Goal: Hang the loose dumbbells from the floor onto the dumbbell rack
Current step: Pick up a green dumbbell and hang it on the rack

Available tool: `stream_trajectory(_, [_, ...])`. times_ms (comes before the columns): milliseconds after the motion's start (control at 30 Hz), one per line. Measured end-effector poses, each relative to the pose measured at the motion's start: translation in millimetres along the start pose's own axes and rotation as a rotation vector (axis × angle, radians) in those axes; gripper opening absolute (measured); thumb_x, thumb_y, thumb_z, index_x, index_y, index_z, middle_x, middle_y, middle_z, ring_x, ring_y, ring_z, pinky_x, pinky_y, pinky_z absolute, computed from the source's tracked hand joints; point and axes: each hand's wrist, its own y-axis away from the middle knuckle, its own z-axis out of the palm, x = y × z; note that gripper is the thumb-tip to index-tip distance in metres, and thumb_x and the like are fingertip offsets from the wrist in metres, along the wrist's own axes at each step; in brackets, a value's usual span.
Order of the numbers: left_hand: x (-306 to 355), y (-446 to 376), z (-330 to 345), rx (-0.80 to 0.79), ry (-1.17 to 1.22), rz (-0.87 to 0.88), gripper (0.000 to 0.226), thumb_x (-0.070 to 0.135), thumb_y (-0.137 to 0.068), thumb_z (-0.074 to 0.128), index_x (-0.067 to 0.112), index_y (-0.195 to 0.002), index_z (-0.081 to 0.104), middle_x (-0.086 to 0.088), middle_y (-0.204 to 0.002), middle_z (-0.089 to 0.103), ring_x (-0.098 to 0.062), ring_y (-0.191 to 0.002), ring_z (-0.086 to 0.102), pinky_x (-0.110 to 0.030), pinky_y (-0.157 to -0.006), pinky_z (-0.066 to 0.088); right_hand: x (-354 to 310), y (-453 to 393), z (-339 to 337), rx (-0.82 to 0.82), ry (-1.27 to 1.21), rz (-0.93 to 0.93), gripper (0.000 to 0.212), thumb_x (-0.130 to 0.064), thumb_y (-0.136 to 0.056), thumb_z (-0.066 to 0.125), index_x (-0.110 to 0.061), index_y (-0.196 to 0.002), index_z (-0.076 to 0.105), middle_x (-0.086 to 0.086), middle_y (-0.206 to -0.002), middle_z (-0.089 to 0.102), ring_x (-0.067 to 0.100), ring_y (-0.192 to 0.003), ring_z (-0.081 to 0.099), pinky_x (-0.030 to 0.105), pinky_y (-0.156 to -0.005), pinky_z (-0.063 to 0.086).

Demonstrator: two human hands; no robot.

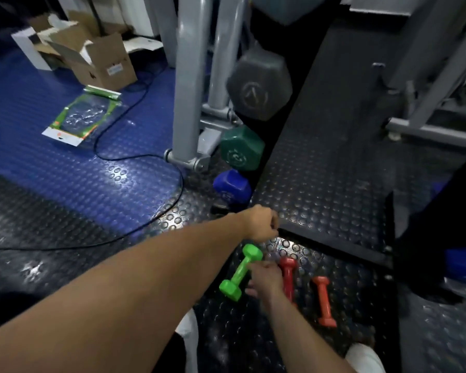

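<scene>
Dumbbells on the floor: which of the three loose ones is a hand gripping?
The green dumbbell, leftmost of the three; the right hand grips its handle. The red dumbbell and orange dumbbell lie untouched.

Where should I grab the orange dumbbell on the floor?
Grab the orange dumbbell around its thin middle bar, coming down from above. It lies flat on the floor with fat ends, so probably only the bar fits inside curled fingers, and nothing covers it.

Green dumbbell point(240, 273) tilted, gripped at the handle. Red dumbbell point(288, 278) on the floor point(253, 332), just right of it, partly hidden. Orange dumbbell point(324, 301) beside that, lying flat. Rack point(261, 146) beyond holds grey, dark green and blue dumbbells.
</scene>
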Motion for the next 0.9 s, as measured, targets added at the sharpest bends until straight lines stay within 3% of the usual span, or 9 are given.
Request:
stream_trajectory(33, [-5.6, -9.5, 14.9, -0.036, -0.007, -0.037, 0.029, 0.029, -0.091, 0.061, 0.013, -0.111, 0.072, -0.008, -0.112, 0.072, -0.026, -0.107, 0.066, -0.031, -0.093, 0.052, 12.4, -10.8, 4.8, -0.039, -0.059, 0.042, 0.023, -0.013, -0.093, 0.059, -0.002, -0.114, 0.060, 0.008, -0.080, 0.059, 0.021, -0.070, 0.059, 0.037, -0.069, 0.055])
stream_trajectory(100, [-18.3, -25.1, 43.4, -0.099, -0.020, -0.097, 0.031, 0.031, -0.093, 0.059, 0.012, -0.113, 0.072, -0.011, -0.117, 0.071, -0.029, -0.114, 0.063, -0.030, -0.096, 0.049, 34.9, -29.6, 15.9, -0.049, -0.058, 0.074, 0.023, -0.023, -0.089, 0.065, -0.011, -0.107, 0.061, 0.008, -0.092, 0.064, 0.022, -0.084, 0.063, 0.043, -0.080, 0.060])
stream_trajectory(167, [-32.8, -38.9, 68.5, -0.138, -0.045, -0.167, 0.039, 0.033, -0.094, 0.059, 0.016, -0.129, 0.064, -0.013, -0.132, 0.062, -0.029, -0.126, 0.056, -0.029, -0.103, 0.042, 51.1, -40.7, 25.2, 0.008, -0.047, 0.112, 0.028, -0.027, -0.083, 0.074, -0.020, -0.104, 0.058, 0.007, -0.107, 0.067, 0.025, -0.094, 0.065, 0.045, -0.070, 0.063])
stream_trajectory(233, [-50.9, -48.8, 87.8, -0.169, -0.047, -0.268, 0.055, 0.044, -0.092, 0.060, 0.024, -0.143, 0.049, -0.014, -0.146, 0.046, -0.033, -0.134, 0.047, -0.033, -0.112, 0.037, 60.1, -43.2, 34.9, -0.005, -0.076, 0.177, 0.040, -0.032, -0.082, 0.077, -0.026, -0.111, 0.051, 0.007, -0.117, 0.062, 0.027, -0.099, 0.063, 0.035, -0.051, 0.059])
stream_trajectory(333, [-70.0, -69.6, 110.6, -0.242, -0.097, -0.333, 0.074, 0.068, -0.081, 0.060, 0.036, -0.145, 0.043, -0.014, -0.148, 0.036, -0.036, -0.135, 0.043, -0.046, -0.113, 0.037, 72.6, -53.4, 46.8, -0.021, -0.115, 0.255, 0.052, -0.037, -0.076, 0.077, -0.029, -0.120, 0.050, 0.011, -0.118, 0.059, 0.032, -0.097, 0.066, 0.034, -0.048, 0.059])
stream_trajectory(467, [-70.5, -79.9, 121.2, -0.250, -0.077, -0.226, 0.063, 0.061, -0.083, 0.067, 0.030, -0.137, 0.056, -0.011, -0.136, 0.046, -0.029, -0.130, 0.047, -0.039, -0.111, 0.039, 74.4, -63.8, 47.8, -0.004, -0.193, 0.250, 0.041, -0.018, -0.084, 0.078, -0.016, -0.119, 0.055, 0.014, -0.112, 0.059, 0.028, -0.087, 0.066, 0.040, -0.060, 0.064])
stream_trajectory(567, [-70.7, -83.5, 123.6, -0.217, -0.071, -0.184, 0.053, 0.055, -0.085, 0.069, 0.028, -0.130, 0.063, -0.010, -0.133, 0.049, -0.026, -0.127, 0.050, -0.034, -0.110, 0.041, 72.2, -73.1, 43.3, -0.081, -0.250, 0.324, 0.034, -0.009, -0.087, 0.075, -0.002, -0.116, 0.060, 0.016, -0.111, 0.061, 0.029, -0.091, 0.065, 0.045, -0.067, 0.065])
stream_trajectory(900, [-73.7, -78.5, 127.5, -0.130, 0.008, -0.180, 0.046, 0.050, -0.085, 0.071, 0.026, -0.124, 0.069, -0.007, -0.127, 0.066, -0.022, -0.125, 0.054, -0.027, -0.103, 0.044, 64.2, -68.7, 44.4, -0.077, -0.277, 0.346, 0.040, -0.006, -0.085, 0.078, 0.003, -0.120, 0.061, 0.022, -0.118, 0.064, 0.033, -0.090, 0.070, 0.035, -0.052, 0.060])
